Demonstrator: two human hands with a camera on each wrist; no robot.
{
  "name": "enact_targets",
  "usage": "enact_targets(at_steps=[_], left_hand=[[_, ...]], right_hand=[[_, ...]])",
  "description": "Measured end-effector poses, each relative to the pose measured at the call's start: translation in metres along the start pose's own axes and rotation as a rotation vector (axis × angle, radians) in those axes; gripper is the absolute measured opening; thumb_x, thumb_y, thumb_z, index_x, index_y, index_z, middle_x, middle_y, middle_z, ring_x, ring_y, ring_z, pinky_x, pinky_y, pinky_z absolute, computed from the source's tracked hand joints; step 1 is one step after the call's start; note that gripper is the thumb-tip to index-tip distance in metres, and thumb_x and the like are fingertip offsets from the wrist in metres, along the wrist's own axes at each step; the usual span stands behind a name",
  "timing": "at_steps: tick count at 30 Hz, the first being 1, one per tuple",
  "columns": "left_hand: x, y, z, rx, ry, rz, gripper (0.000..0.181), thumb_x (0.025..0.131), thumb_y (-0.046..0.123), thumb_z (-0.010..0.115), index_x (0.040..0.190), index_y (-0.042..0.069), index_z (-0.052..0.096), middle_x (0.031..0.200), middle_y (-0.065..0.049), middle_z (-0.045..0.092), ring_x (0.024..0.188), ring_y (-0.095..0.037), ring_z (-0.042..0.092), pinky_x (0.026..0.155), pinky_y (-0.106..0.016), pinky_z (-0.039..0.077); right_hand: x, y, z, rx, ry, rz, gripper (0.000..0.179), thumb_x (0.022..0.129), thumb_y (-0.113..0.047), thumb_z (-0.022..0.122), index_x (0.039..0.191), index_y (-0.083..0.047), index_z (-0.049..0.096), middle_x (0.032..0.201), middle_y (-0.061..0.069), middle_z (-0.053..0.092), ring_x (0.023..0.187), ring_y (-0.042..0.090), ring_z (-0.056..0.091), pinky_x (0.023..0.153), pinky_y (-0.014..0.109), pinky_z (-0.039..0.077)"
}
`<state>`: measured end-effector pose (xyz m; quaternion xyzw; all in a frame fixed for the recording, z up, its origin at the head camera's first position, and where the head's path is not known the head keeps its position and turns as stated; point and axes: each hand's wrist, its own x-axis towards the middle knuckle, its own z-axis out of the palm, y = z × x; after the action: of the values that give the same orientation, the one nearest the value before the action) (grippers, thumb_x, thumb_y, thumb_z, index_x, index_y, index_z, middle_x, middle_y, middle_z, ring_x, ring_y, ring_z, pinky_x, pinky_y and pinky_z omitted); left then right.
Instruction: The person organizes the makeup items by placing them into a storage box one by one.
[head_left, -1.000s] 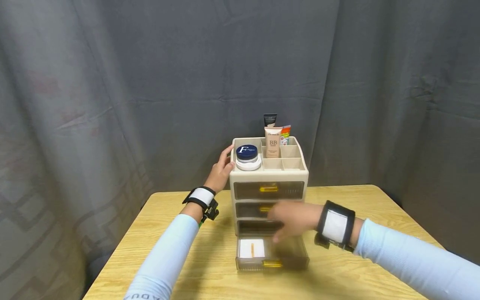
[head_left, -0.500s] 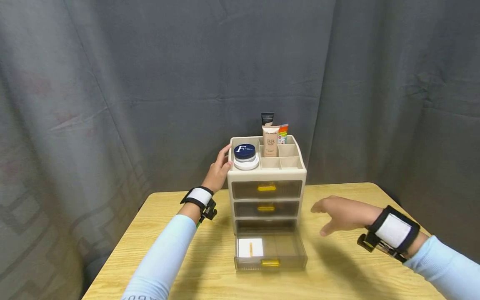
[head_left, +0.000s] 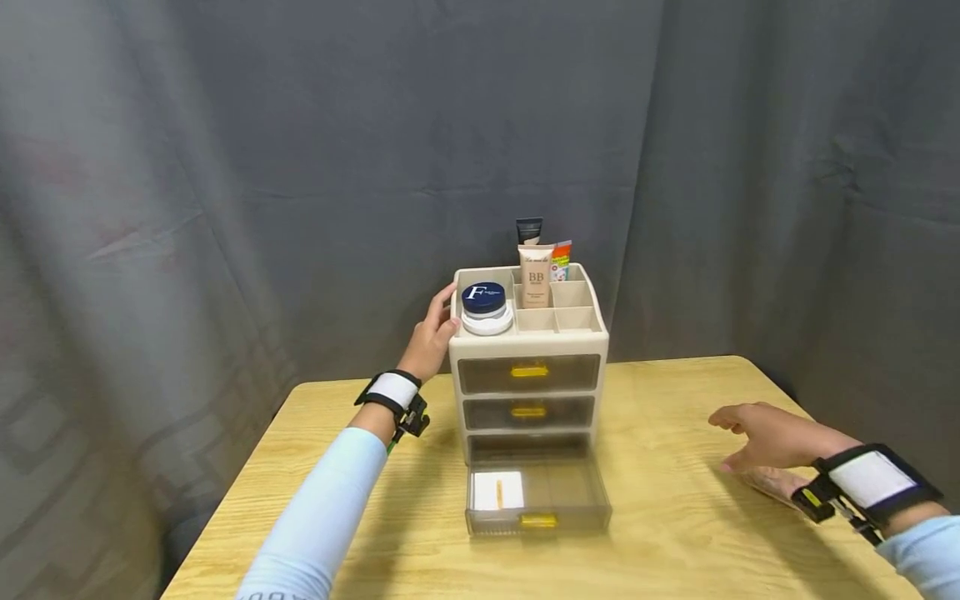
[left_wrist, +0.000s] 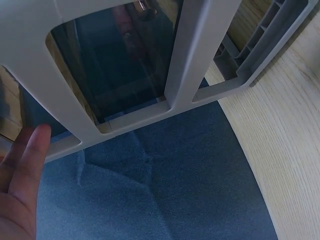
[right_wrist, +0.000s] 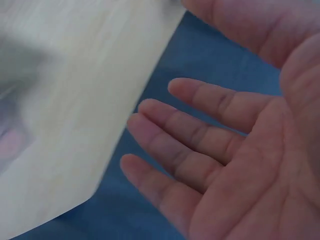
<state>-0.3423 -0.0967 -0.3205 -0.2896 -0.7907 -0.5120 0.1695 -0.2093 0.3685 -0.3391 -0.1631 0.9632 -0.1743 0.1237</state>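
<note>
My left hand rests against the left side of a cream cosmetics organizer; in the left wrist view its straight fingers lie along the openwork frame. The organizer's bottom drawer is pulled out, with a white square bearing a small tan stick inside. Over the right part of the table hovers my right hand, holding nothing; the right wrist view shows its palm with loosely spread fingers. Below it lies a pinkish patterned item, partly hidden by the hand and wrist strap; its kind is unclear.
On the organizer's top stand a navy-lidded jar on a white round case, a beige BB cream tube, a black tube and a colourful tube. Grey curtains hang behind the wooden table.
My right hand has moved right, from over the pulled-out drawer to above the patterned item. The left hand stays on the organizer, and the drawer is unchanged.
</note>
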Motion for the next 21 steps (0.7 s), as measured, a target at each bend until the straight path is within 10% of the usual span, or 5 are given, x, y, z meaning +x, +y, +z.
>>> enact_targets(at_steps=[6, 12, 21], left_hand=[[-0.006, 0.027, -0.004, -0.011, -0.016, -0.009, 0.057, 0.097, 0.007, 0.04, 0.151, 0.001, 0.024, 0.137, -0.03, 0.047, 0.121, -0.043, 0.051, 0.097, -0.055, 0.042], [0.0, -0.002, -0.002, 0.01, -0.002, -0.004, 0.059, 0.097, 0.016, 0.042, 0.154, 0.017, 0.025, 0.139, -0.022, 0.049, 0.122, -0.034, 0.053, 0.097, -0.051, 0.043], [0.001, -0.002, -0.001, 0.016, -0.01, -0.018, 0.058, 0.098, 0.019, 0.04, 0.154, 0.022, 0.025, 0.14, -0.02, 0.049, 0.123, -0.032, 0.052, 0.098, -0.05, 0.043]], right_hand=[[-0.007, 0.044, 0.009, -0.026, 0.04, 0.05, 0.078, 0.071, -0.027, 0.086, 0.121, 0.019, 0.049, 0.116, 0.038, 0.054, 0.105, 0.056, 0.052, 0.08, 0.056, 0.049], [-0.009, 0.067, 0.023, -0.006, 0.084, 0.062, 0.076, 0.071, -0.02, 0.084, 0.121, 0.023, 0.046, 0.115, 0.039, 0.053, 0.103, 0.056, 0.052, 0.077, 0.055, 0.049], [-0.01, 0.089, 0.043, 0.044, 0.05, 0.104, 0.076, 0.07, -0.017, 0.084, 0.121, 0.024, 0.045, 0.11, 0.04, 0.054, 0.099, 0.049, 0.056, 0.077, 0.054, 0.049]])
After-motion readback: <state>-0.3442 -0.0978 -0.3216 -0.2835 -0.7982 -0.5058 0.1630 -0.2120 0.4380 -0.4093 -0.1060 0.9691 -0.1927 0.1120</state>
